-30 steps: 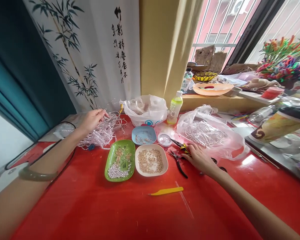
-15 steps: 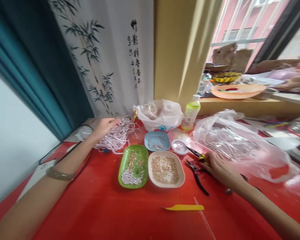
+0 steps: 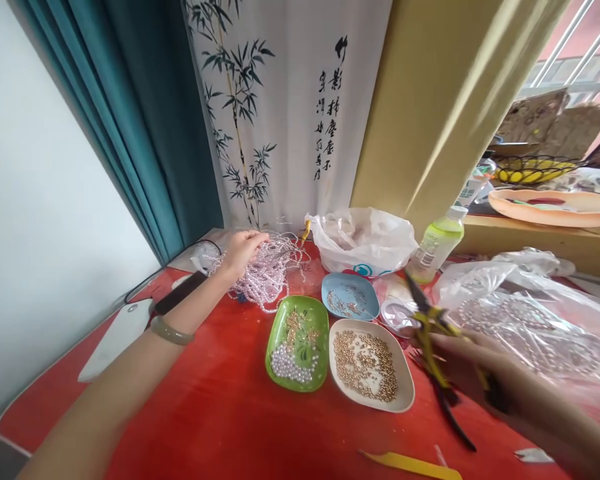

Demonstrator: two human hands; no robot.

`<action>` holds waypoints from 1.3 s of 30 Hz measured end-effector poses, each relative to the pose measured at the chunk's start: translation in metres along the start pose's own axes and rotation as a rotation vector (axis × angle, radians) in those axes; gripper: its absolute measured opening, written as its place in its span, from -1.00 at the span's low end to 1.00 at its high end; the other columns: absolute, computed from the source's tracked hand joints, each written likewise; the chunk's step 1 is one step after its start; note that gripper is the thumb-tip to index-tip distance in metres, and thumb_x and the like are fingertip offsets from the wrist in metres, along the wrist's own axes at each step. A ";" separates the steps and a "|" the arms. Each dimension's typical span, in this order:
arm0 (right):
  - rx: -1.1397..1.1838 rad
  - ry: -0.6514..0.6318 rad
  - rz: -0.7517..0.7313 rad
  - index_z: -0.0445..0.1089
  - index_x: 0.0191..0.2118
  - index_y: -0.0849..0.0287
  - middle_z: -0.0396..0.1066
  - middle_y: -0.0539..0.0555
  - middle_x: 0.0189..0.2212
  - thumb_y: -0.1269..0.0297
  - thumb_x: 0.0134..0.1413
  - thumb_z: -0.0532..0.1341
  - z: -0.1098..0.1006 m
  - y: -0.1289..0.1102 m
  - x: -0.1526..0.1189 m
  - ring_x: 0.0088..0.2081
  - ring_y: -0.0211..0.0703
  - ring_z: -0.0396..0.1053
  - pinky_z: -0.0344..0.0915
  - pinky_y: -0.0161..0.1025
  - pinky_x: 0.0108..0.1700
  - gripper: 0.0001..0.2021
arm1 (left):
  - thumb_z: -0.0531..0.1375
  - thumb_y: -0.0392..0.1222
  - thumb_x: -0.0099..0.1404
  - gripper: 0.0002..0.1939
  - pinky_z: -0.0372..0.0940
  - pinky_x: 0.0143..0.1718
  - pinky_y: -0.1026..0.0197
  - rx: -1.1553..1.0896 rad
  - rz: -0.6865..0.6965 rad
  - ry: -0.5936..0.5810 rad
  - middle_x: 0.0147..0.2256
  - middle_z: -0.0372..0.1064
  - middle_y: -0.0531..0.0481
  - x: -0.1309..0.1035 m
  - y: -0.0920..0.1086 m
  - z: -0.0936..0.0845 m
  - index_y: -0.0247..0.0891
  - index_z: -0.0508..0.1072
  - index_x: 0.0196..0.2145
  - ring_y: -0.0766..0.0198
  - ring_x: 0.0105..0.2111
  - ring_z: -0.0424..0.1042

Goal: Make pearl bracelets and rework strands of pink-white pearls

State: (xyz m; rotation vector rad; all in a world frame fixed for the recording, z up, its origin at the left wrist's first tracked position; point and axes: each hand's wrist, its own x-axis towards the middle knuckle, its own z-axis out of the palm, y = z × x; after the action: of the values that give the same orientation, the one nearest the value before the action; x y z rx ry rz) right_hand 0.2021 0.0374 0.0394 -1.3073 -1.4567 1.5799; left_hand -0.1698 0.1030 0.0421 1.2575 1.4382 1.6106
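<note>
My left hand [image 3: 244, 255] is over a pile of pearly bead strands [image 3: 267, 277], fingers pinched on some of them. My right hand [image 3: 473, 363], blurred by motion, grips long-nose pliers [image 3: 433, 320] with yellow and black handles; their dark tip points up and left. Beneath them lies a second pair of pliers [image 3: 453, 417] with black handles, partly covered by the hand. Between the hands stand a green dish [image 3: 275, 357] with white pearls and gold pieces, a cream dish [image 3: 405, 393] of gold beads, and a blue dish [image 3: 330, 303] with small metal pieces.
Yellow tweezers [image 3: 413, 463] lie at the front edge of view. Behind the dishes are a white plastic bag [image 3: 380, 243] and a green drink bottle [image 3: 437, 247]. A clear bag of bead strands [image 3: 535, 327] covers the right side. A phone-like dark object [image 3: 180, 293] lies under my left forearm.
My view has turned left, so things appear further right. My right hand has lifted the yellow-handled pliers off the table. My left hand remains at the bead strands.
</note>
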 end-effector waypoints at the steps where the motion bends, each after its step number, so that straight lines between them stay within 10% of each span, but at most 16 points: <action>1: 0.148 -0.069 0.070 0.38 -0.42 0.22 0.43 0.16 -0.41 0.20 -0.21 0.27 0.022 -0.009 0.005 -0.34 -0.12 0.40 0.35 -0.23 -0.26 -0.79 | 0.22 -0.12 0.01 -0.77 -0.21 -0.77 0.42 -0.004 -0.009 0.005 -0.68 0.03 0.16 -0.001 0.000 0.001 -0.39 0.37 -0.58 0.57 -0.76 -0.09; 6: 0.381 -0.403 0.179 0.35 -0.31 0.28 0.41 0.23 -0.24 0.33 -0.16 0.26 0.106 -0.035 0.051 -0.17 -0.08 0.37 0.29 -0.19 -0.11 -0.78 | 0.16 -0.06 0.08 -0.71 -0.22 -0.78 0.43 -0.048 -0.101 -0.076 -0.72 0.05 0.17 -0.005 -0.007 -0.005 -0.37 0.44 -0.38 0.55 -0.78 -0.09; 13: 0.195 -0.430 0.201 0.33 -0.34 0.29 0.40 0.13 -0.36 0.33 -0.09 0.23 0.153 -0.054 0.103 -0.26 -0.15 0.38 0.29 -0.26 -0.23 -0.84 | 0.16 -0.21 0.00 -0.83 0.04 -0.74 0.42 -0.138 -0.231 -0.022 -0.49 0.32 -0.01 -0.006 -0.009 -0.016 -0.40 0.43 -0.48 0.52 -0.71 0.16; 29: 0.061 -0.323 0.170 0.30 -0.42 0.22 0.34 0.05 -0.46 0.22 -0.18 0.28 0.151 -0.043 0.117 -0.37 -0.23 0.33 0.24 -0.28 -0.33 -0.79 | 0.30 -0.14 -0.03 -0.75 -0.27 -0.78 0.40 -0.018 -0.288 -0.123 -0.82 -0.11 0.26 0.001 -0.024 -0.013 -0.33 0.45 -0.39 0.56 -0.81 -0.17; 39: 0.116 -0.384 0.155 0.32 -0.42 0.24 0.35 0.07 -0.48 0.21 -0.19 0.31 0.146 -0.042 0.128 -0.39 -0.23 0.31 0.26 -0.31 -0.38 -0.77 | 0.14 -0.34 0.01 -0.96 -0.21 -0.77 0.41 -0.043 -0.325 -0.265 -0.50 0.42 -0.10 -0.008 -0.016 -0.009 -0.38 0.37 -0.54 0.62 -0.80 -0.11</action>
State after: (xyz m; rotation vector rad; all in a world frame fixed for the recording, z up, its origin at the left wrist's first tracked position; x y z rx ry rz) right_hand 0.0171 0.1113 0.0339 -1.1132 -1.4834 2.0747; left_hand -0.1776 0.0955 0.0251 1.0992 1.3522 1.2051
